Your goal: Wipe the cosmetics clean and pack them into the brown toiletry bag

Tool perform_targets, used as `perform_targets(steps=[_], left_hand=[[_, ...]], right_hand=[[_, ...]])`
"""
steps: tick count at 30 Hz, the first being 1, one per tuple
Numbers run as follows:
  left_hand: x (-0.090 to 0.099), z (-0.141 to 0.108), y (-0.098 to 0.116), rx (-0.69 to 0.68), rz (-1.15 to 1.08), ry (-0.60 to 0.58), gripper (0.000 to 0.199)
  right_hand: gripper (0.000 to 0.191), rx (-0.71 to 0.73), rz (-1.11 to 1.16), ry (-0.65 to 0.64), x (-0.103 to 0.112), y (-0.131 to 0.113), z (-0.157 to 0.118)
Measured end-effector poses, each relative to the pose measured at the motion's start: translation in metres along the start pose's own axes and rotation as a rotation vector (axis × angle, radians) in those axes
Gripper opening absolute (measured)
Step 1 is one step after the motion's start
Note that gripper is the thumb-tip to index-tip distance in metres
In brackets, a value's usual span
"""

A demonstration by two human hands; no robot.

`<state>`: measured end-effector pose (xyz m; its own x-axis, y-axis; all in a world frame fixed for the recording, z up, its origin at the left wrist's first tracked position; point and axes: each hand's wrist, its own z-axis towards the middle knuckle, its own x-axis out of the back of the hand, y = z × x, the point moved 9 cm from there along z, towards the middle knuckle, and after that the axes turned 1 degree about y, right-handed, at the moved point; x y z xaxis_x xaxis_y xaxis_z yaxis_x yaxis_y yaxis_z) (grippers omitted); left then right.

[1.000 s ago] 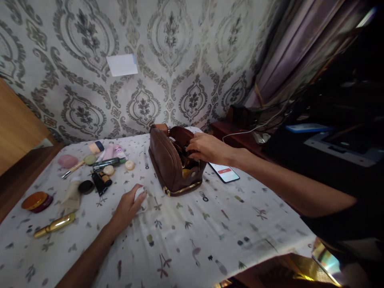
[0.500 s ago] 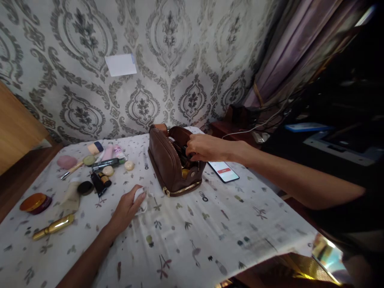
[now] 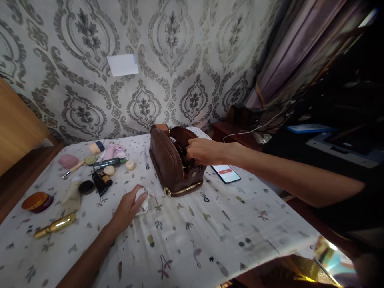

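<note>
A brown leather makeup bag (image 3: 163, 162) stands unzipped on the patterned white cloth (image 3: 186, 240). My right hand (image 3: 201, 151) reaches into its opening from the right, fingers curled and their tips hidden among dark contents. What those fingers grip cannot be made out. To the left of the bag, my left hand (image 3: 127, 208) rests on the cloth, closed around a crumpled white tissue (image 3: 143, 203). Beyond the right wrist, a phone (image 3: 226, 174) with a lit screen lies flat beside the bag.
Cosmetics lie spread at the left: a gold bottle (image 3: 55, 226), an orange-lidded jar (image 3: 36, 201), a beige tube (image 3: 73, 195), a black lid (image 3: 87, 187), a pink sponge (image 3: 68, 161) and a brush (image 3: 73, 169). A patterned wall (image 3: 144, 40) closes off the back.
My right hand has shifted slightly within the bag's opening, and a yellowish item visible near the bag's front before is now hardly seen. My left hand keeps the tissue in place.
</note>
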<state>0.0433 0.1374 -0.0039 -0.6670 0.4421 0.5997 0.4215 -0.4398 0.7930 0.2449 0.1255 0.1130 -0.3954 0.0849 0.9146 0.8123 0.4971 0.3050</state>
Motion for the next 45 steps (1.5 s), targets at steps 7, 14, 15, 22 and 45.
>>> perform_targets(steps=[7, 14, 15, 22, 45], left_hand=[[-0.001, 0.001, 0.0, -0.004, 0.017, -0.004, 0.034], [0.0, -0.001, 0.002, 0.01, 0.017, -0.005, 0.035], [0.0, -0.001, 0.001, 0.016, 0.019, -0.007, 0.035], [0.0, 0.0, -0.002, 0.017, 0.047, -0.007, 0.034], [0.006, -0.008, -0.025, 0.221, 0.121, 0.108, 0.04]], right_hand=[[0.012, 0.006, 0.039, 0.062, 0.002, 0.002, -0.009], [0.011, -0.024, 0.115, 0.067, 0.007, 0.003, -0.016], [0.011, -0.019, 0.123, 0.073, 0.007, 0.004, -0.016], [0.011, 0.048, 0.18, 0.13, 0.003, 0.006, -0.012], [0.024, 0.209, 0.313, 0.22, -0.005, 0.008, -0.027]])
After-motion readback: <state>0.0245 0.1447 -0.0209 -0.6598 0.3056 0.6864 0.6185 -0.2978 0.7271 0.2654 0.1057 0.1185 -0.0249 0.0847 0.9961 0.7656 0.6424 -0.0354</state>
